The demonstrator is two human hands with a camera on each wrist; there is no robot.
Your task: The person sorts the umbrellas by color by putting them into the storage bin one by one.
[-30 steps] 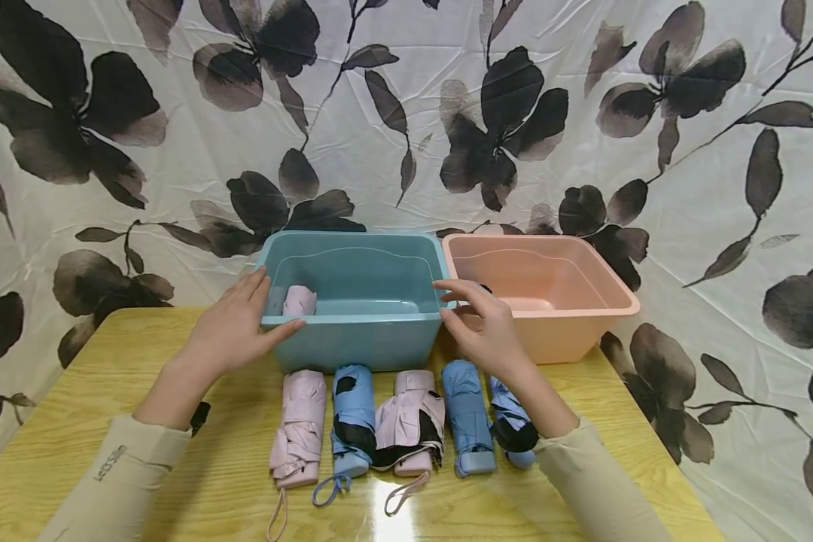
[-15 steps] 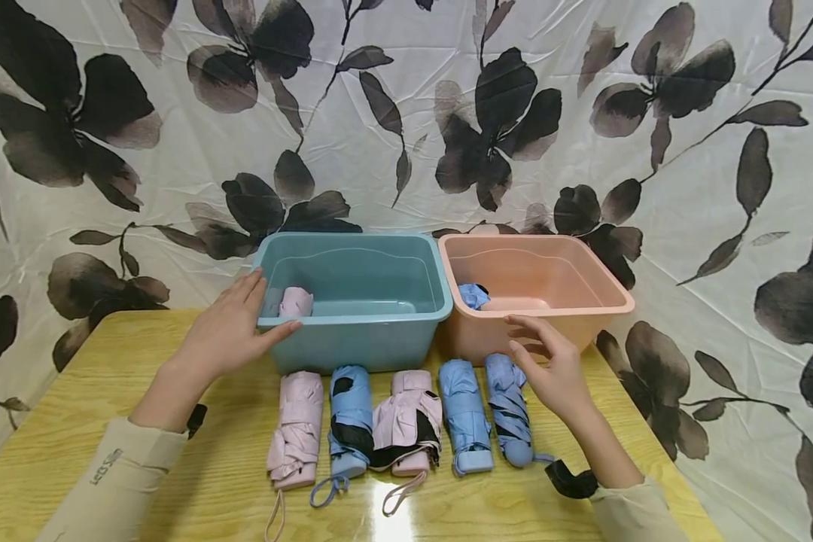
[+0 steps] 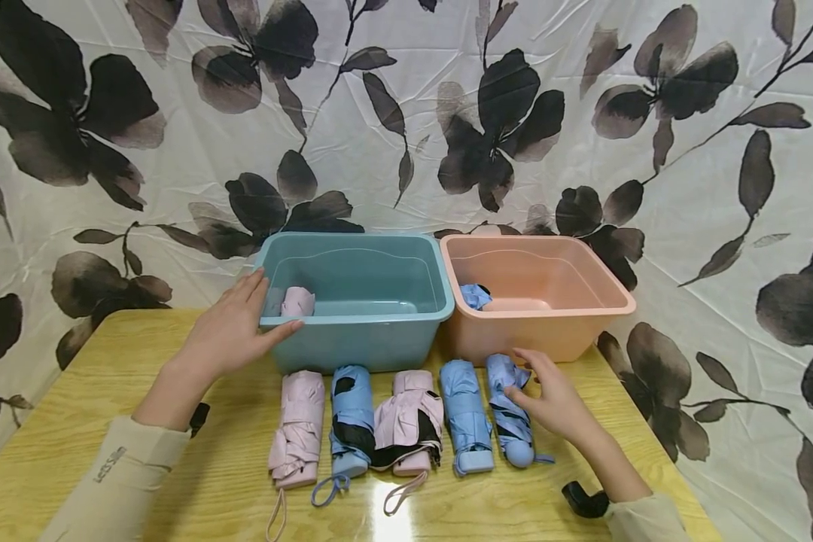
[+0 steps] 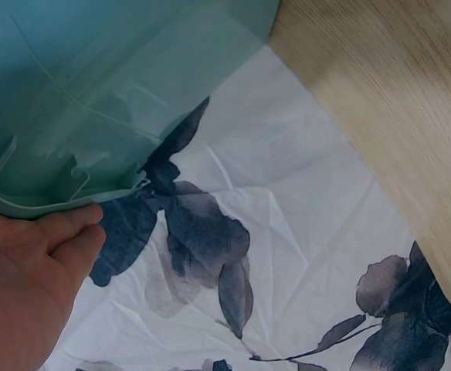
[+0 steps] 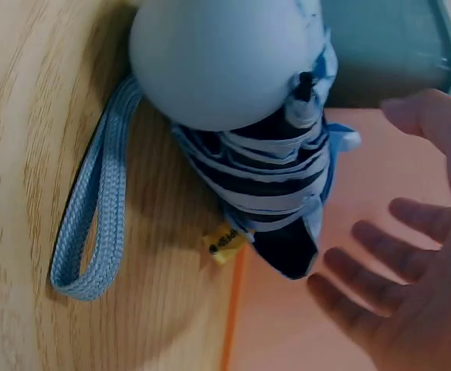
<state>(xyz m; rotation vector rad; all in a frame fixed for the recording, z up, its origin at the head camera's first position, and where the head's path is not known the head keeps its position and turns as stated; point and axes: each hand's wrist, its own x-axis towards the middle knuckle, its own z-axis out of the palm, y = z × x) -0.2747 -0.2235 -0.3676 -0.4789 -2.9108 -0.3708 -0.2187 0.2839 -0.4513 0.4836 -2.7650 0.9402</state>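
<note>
My left hand (image 3: 226, 331) rests against the left front corner of the teal bin (image 3: 359, 342), its fingers along the side and its thumb at the front rim. In the left wrist view, fingers (image 4: 79, 228) touch the outside just under the rim. My right hand (image 3: 555, 399) hovers at the right side of the rightmost folded blue umbrella (image 3: 511, 410), fingers spread and holding nothing. That umbrella shows a rounded handle end (image 5: 218, 62) and a wrist strap (image 5: 110, 201) in the right wrist view. A pink umbrella (image 3: 298, 301) lies inside the teal bin.
A peach bin (image 3: 549, 331) stands right of the teal one, with a blue umbrella (image 3: 474, 296) inside. Left of the rightmost umbrella lie another blue one (image 3: 466, 414), a loosely wrapped pink one (image 3: 413, 414), a blue one (image 3: 352, 399) and a pink one (image 3: 298, 429). Floral cloth (image 3: 393, 150) hangs behind.
My right hand has moved from the teal bin's right edge, rightward past the peach bin's front, then down beside the rightmost blue umbrella. The left hand has stayed on the teal bin.
</note>
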